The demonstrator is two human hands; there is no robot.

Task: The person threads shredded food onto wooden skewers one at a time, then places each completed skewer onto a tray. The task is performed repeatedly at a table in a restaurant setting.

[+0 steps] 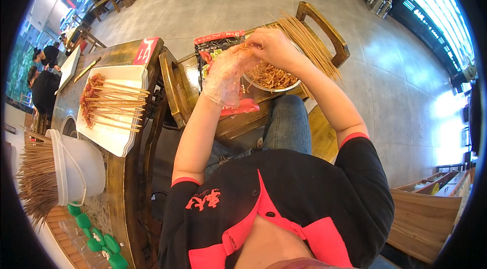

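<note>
My left hand (228, 73), in a clear plastic glove, has its fingers closed around a small reddish piece of food (243, 46). Bare, my right hand (272, 48) meets it with thumb and fingertips pinched on the same piece. Right below the hands is a round metal bowl (296, 85) of shredded reddish-brown food (272, 76). A printed plastic food bag (218, 38) lies beside the bowl, partly under my left hand. Loose bamboo skewers (308, 46) are heaped behind and right of the bowl. Whether a skewer is between my fingers cannot be told.
On the wooden table (152, 78) at left, a white tray (121, 147) holds loaded skewers (118, 105). A white bucket (81, 170) of skewers and green-capped containers (110, 244) stand nearer. A chair-like wooden frame (327, 36) edges the bowl's seat. Two people (45, 78) sit far left.
</note>
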